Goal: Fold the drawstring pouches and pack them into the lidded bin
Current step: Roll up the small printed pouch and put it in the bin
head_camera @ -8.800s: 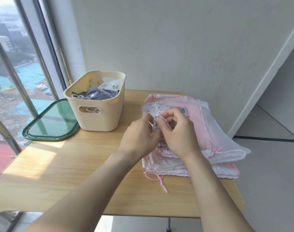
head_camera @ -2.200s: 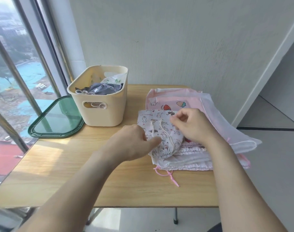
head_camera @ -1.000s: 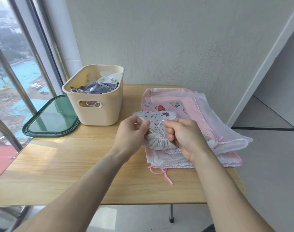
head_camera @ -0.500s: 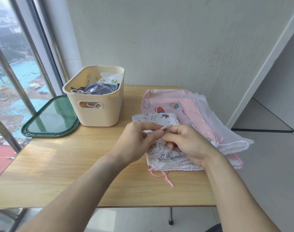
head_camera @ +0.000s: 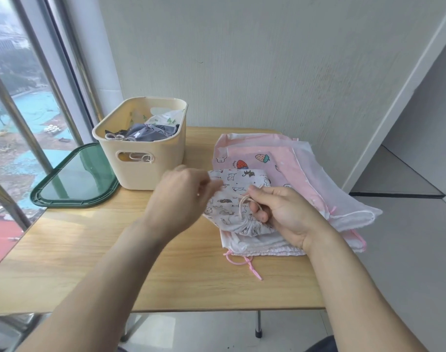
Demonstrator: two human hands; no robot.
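Small printed pouch [head_camera: 232, 196]: on top of the pink pouch stack [head_camera: 288, 174] at the right half of the counter [head_camera: 89, 250], long axis running from the gathered mouth near the body to the flat closed end toward the wall. Gathered mouth and cord loop [head_camera: 242, 203] at the near right, under the right hand [head_camera: 282, 214]; right grip closed, cord pinched between thumb and curled fingers. Left hand [head_camera: 181, 196] at the pouch's left edge, fingers curled toward the cloth; contact side hidden behind the back of the hand, so cannot tell whether fabric is held. Both hands touching or just beside the pouch, right nearer the mouth, left nearer the bin. Lidded bin [head_camera: 140, 151] to the left of the pouch, open, partly filled; green lid [head_camera: 74, 179] flat beside it, further left. Probable next transfer: leftward, across the left hand's side.
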